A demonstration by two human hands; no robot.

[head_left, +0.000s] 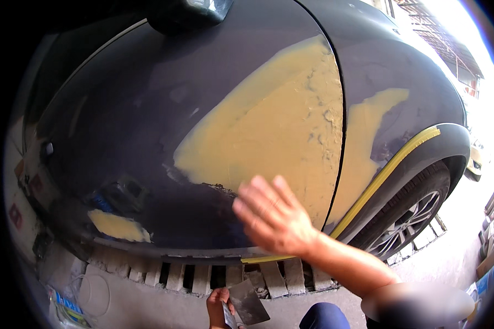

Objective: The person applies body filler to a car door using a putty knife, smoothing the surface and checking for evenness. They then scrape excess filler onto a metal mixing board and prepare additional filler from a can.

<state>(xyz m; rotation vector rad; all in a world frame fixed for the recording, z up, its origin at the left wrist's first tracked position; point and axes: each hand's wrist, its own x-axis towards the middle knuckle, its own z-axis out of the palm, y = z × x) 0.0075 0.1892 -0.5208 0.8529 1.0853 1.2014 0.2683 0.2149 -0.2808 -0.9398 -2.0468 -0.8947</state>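
My right hand (277, 219), fingers stretched and empty, lies over the lower edge of a large yellow filler patch (269, 137) on the dark car door (126, 126). Whether the palm touches the door I cannot tell. The patch is smooth at its left and pitted along the door gap. Below the sill, my left hand (217, 308) is closed on a flat grey metal filler spreader (250, 302). A narrower light strip shows by its fingers, partly cut off by the lower edge. More filler (365, 148) covers the fender across the gap.
Yellow masking tape (389, 178) lines the wheel arch above the wheel (406, 219). A small filler patch (119, 226) sits low on the door's left. Slatted drain grating (203, 279) runs under the sill. My knee (324, 316) is at the lower edge; a mirror (189, 15) juts out above.
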